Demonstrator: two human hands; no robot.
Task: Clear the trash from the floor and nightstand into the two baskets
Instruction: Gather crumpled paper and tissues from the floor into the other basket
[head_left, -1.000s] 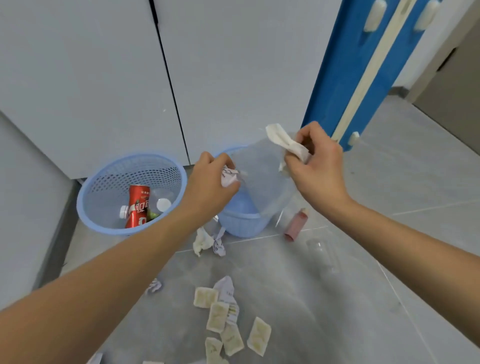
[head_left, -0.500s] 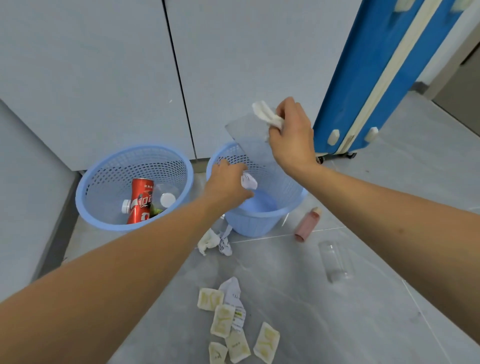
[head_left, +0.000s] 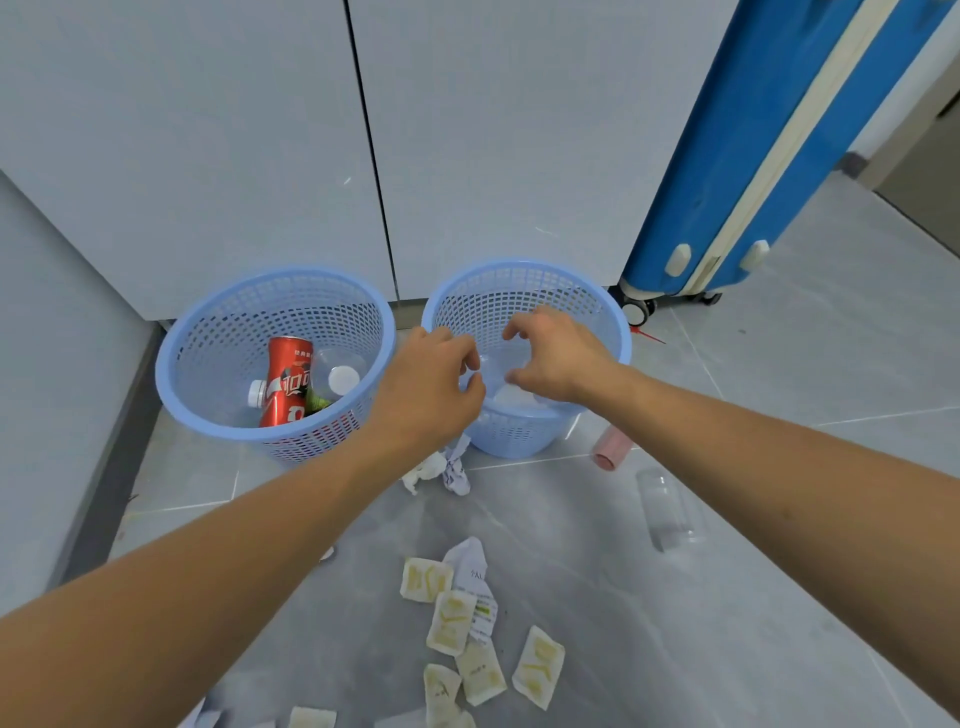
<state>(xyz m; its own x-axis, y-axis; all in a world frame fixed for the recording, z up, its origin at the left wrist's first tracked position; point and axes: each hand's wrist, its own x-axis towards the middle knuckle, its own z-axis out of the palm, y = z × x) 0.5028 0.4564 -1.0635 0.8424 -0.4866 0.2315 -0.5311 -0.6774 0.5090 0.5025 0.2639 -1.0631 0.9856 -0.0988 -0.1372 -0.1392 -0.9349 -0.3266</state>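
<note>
Left hand (head_left: 434, 382): over the near-left rim of the right basket (head_left: 613, 332), fingers loosely curled, holding nothing visible.
Right hand (head_left: 553, 356): over the same basket's mouth, fingers spread and relaxed, holding nothing.
Right basket: light blue mesh, on the floor (head_left: 727, 597); pale, partly clear material lies at its bottom, kind unclear.
Left basket (head_left: 179, 374): light blue mesh, just beside the right one; holds a red soda can (head_left: 285, 382) and a clear bottle with a white cap (head_left: 343, 376).
Crumpled paper (head_left: 441, 470): two wads on the floor, at the foot of the baskets.
Yellow-printed sachets (head_left: 467, 639): scattered on the floor nearer the camera, with a printed paper slip (head_left: 470, 569) among them.
Pink tube (head_left: 612, 449): lying right of the right basket.
Clear plastic cup (head_left: 667, 512): on its side, near the tube.
Blue suitcase (head_left: 737, 156): upright on wheels, against the white cabinet doors (head_left: 234, 130).
</note>
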